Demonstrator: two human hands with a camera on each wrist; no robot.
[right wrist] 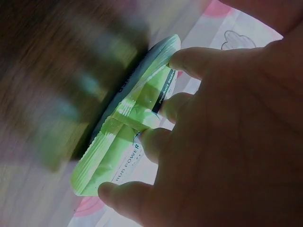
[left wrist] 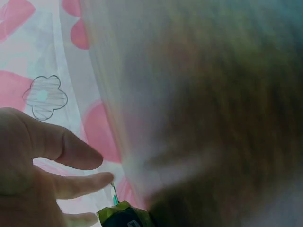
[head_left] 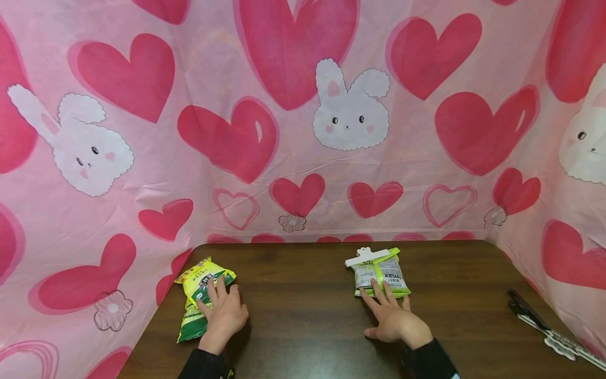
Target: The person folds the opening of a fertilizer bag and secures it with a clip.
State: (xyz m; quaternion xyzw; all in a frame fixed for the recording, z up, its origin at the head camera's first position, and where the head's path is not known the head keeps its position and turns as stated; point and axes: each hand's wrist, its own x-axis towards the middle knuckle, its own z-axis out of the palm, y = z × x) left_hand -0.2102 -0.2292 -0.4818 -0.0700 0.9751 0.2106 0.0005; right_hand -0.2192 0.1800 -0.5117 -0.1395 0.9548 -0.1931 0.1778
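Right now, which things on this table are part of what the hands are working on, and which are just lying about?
In hand:
- yellow-green snack bag, under the left hand
- light green packet with its white clip, under the right hand

Lying about:
- black-and-white tool at the table's right edge, untouched

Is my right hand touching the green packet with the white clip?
Touching. The right wrist view shows the right hand's fingertips pressed on the green packet.

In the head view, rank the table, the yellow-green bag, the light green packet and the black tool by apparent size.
1. Table.
2. Yellow-green bag, partly under the left hand.
3. Light green packet.
The black tool is cut off at the frame edge; unranked.
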